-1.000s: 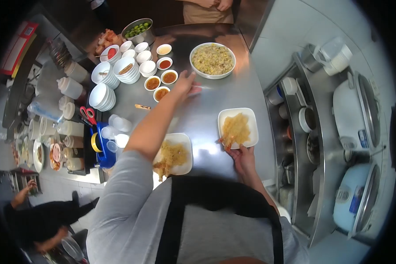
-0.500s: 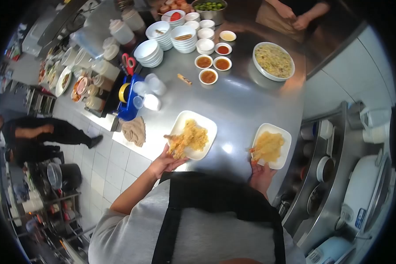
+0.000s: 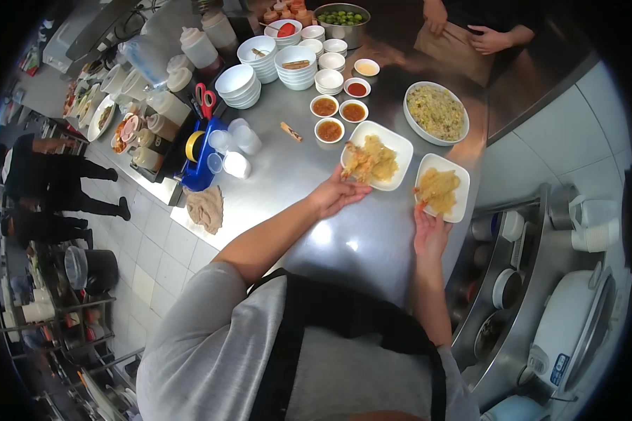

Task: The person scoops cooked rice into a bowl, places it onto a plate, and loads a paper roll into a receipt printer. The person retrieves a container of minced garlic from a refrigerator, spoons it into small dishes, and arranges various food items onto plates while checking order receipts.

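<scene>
My left hand (image 3: pixel 336 194) grips the near left edge of a white square plate (image 3: pixel 398 144) bearing golden fried shrimp (image 3: pixel 372 160), its thumb at the rim and fingers beneath. To its right, my right hand (image 3: pixel 428 230) has hold of the near edge of a second white plate (image 3: pixel 462 199) with more fried shrimp (image 3: pixel 439 189). Both plates are over the steel counter (image 3: pixel 316 245). Just beyond the left plate stand small cups of orange-brown sauce (image 3: pixel 328 130) and one of red sauce (image 3: pixel 357 88). An oval bowl of fried rice (image 3: pixel 435 112) sits behind the right plate.
Stacked white bowls (image 3: pixel 237 85) and a pot of green limes (image 3: pixel 342 24) line the back. A blue tape dispenser (image 3: pixel 202 161), plastic cups (image 3: pixel 242 137) and a brown cloth (image 3: pixel 204 209) lie left. Across the counter is a person (image 3: pixel 491 41); others stand far left.
Both hands have carried their plates forward, away from my body. The left plate also went right, toward the sauce cups, and the right one now lies close to the fried rice.
</scene>
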`<state>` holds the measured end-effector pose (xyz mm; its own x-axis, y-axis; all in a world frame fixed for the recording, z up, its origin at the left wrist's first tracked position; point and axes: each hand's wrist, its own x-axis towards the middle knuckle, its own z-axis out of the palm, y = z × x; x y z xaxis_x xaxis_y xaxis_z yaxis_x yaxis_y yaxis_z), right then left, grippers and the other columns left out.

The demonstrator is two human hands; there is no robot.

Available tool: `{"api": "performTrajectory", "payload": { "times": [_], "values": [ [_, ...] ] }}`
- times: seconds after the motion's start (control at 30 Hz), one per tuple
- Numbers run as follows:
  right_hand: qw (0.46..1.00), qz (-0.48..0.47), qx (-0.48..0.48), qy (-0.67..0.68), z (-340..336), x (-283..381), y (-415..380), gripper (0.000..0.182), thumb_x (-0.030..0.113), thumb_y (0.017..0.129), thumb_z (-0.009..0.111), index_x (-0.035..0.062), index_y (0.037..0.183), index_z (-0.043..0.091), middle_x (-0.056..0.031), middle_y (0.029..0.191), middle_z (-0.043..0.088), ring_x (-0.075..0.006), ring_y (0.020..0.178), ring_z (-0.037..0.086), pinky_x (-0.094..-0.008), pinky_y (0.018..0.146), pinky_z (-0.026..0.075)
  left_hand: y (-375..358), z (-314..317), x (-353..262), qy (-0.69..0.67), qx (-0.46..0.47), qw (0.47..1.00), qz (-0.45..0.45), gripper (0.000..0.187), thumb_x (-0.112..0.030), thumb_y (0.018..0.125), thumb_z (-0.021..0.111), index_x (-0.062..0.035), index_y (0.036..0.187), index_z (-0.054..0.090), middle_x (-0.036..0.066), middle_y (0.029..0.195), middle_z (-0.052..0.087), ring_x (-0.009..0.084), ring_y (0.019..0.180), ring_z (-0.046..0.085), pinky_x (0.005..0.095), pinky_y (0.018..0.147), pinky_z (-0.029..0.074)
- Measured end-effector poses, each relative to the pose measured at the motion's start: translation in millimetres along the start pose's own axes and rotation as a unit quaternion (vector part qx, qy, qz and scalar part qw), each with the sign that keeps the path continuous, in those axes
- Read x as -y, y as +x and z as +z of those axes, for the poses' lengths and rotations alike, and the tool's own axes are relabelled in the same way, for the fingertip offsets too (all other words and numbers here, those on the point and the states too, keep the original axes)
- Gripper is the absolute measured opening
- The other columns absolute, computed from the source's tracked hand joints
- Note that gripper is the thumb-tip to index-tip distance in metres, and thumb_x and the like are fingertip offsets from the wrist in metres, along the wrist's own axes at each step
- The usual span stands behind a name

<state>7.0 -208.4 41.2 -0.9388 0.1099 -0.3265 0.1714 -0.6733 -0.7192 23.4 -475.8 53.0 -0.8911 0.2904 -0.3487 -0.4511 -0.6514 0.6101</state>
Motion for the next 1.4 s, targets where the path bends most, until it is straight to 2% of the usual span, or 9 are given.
{"api": "performTrajectory", "payload": {
  "times": [0.13, 0.33, 0.53, 0.7, 0.87, 0.97, 1.03, 1.13, 1.4],
  "values": [
    [0.998, 0.064, 0.015, 0.014, 1.4, 5.4, 15.8, 0.045, 0.024, 0.095, 0.042, 0.0139, 0.132, 0.019, -0.0212, 0.118, 0.047, -0.0329, 0.103, 0.053, -0.0470, 0.089, 0.045, 16.4, -4.8, -17.9, 0.239, -0.140, 0.960, 0.049, 0.061, 0.010, 0.083, 0.037, -0.0187, 0.135, 0.025, 0.016, 0.116, 0.052, 0.0235, 0.105, 0.055, 0.0311, 0.084, 0.048],
    [0.992, 0.069, 0.034, -0.097, -17.9, -16.1, -26.0, 0.038, 0.021, 0.093, 0.044, 0.0075, 0.128, 0.032, -0.0167, 0.103, 0.056, -0.0246, 0.088, 0.059, -0.0346, 0.076, 0.049, -2.3, -75.4, -82.6, 0.691, -0.369, 0.452, 0.426, 0.044, 0.006, 0.074, 0.047, -0.0064, 0.116, 0.051, 0.017, 0.102, 0.055, 0.0343, 0.092, 0.053, 0.0402, 0.086, 0.043],
    [0.908, 0.064, 0.233, -0.341, 9.4, -80.4, -87.4, 0.018, 0.008, 0.086, 0.056, 0.0003, 0.102, 0.059, -0.0096, 0.097, 0.059, -0.0107, 0.082, 0.059, -0.0237, 0.070, 0.049, -53.7, -88.0, -68.0, 0.829, -0.202, 0.475, 0.215, 0.025, -0.001, 0.079, 0.052, -0.0036, 0.103, 0.059, 0.014, 0.108, 0.058, 0.0320, 0.103, 0.053, 0.0381, 0.091, 0.042],
    [0.914, -0.082, 0.273, -0.290, 93.2, -84.4, -128.0, 0.024, 0.002, 0.081, 0.061, -0.0007, 0.105, 0.059, -0.0092, 0.099, 0.057, -0.0123, 0.087, 0.058, -0.0247, 0.070, 0.050, -105.6, -15.6, 13.6, 0.006, -0.128, 0.990, 0.062, 0.014, -0.013, 0.091, 0.049, -0.0085, 0.104, 0.051, 0.008, 0.104, 0.060, 0.0179, 0.098, 0.057, 0.0287, 0.085, 0.046],
    [0.899, -0.166, 0.284, -0.289, 110.0, -91.7, -126.7, 0.025, -0.003, 0.078, 0.064, -0.0010, 0.103, 0.060, -0.0082, 0.098, 0.056, -0.0118, 0.082, 0.057, -0.0231, 0.066, 0.050, -130.4, 8.6, 18.0, -0.122, -0.144, 0.981, 0.049, 0.017, -0.016, 0.092, 0.050, -0.0083, 0.107, 0.051, 0.005, 0.102, 0.057, 0.0147, 0.097, 0.052, 0.0294, 0.083, 0.044],
    [0.918, -0.130, 0.257, -0.274, 119.5, -72.7, -100.2, 0.024, -0.001, 0.079, 0.064, -0.0005, 0.103, 0.060, -0.0039, 0.091, 0.056, -0.0087, 0.075, 0.056, -0.0197, 0.064, 0.047, -140.7, -5.5, 8.2, 0.241, -0.196, 0.944, 0.111, 0.030, -0.021, 0.090, 0.054, -0.0070, 0.116, 0.050, 0.007, 0.105, 0.055, 0.0171, 0.100, 0.050, 0.0323, 0.086, 0.041],
    [0.912, -0.193, 0.205, -0.298, 146.9, -29.1, -58.5, 0.026, 0.001, 0.080, 0.063, 0.0008, 0.105, 0.059, 0.0024, 0.082, 0.057, -0.0054, 0.069, 0.051, -0.0183, 0.064, 0.044, -159.8, -48.3, 4.5, 0.679, -0.225, 0.652, 0.251, 0.047, -0.020, 0.081, 0.061, -0.0077, 0.123, 0.045, 0.013, 0.123, 0.044, 0.0295, 0.112, 0.041, 0.0390, 0.096, 0.034],
    [0.761, -0.377, 0.234, -0.473, 176.1, 21.2, 42.9, 0.023, 0.001, 0.072, 0.066, 0.0008, 0.094, 0.064, -0.0082, 0.082, 0.065, -0.0134, 0.067, 0.060, -0.0251, 0.063, 0.048, -194.9, -83.4, 5.8, 0.802, -0.264, 0.498, 0.196, 0.053, -0.029, 0.078, 0.062, -0.0131, 0.125, 0.045, 0.013, 0.133, 0.037, 0.0320, 0.123, 0.032, 0.0462, 0.099, 0.026],
    [0.448, -0.268, 0.381, -0.763, 258.3, 26.2, 178.8, 0.023, 0.004, 0.056, 0.073, 0.0028, 0.077, 0.066, -0.0152, 0.073, 0.064, -0.0260, 0.068, 0.063, -0.0340, 0.064, 0.048, -205.4, -89.6, -4.7, 0.833, -0.232, 0.473, 0.170, 0.053, -0.037, 0.080, 0.057, -0.0161, 0.127, 0.044, 0.011, 0.136, 0.034, 0.0310, 0.128, 0.028, 0.0470, 0.101, 0.023]
  ]
}}
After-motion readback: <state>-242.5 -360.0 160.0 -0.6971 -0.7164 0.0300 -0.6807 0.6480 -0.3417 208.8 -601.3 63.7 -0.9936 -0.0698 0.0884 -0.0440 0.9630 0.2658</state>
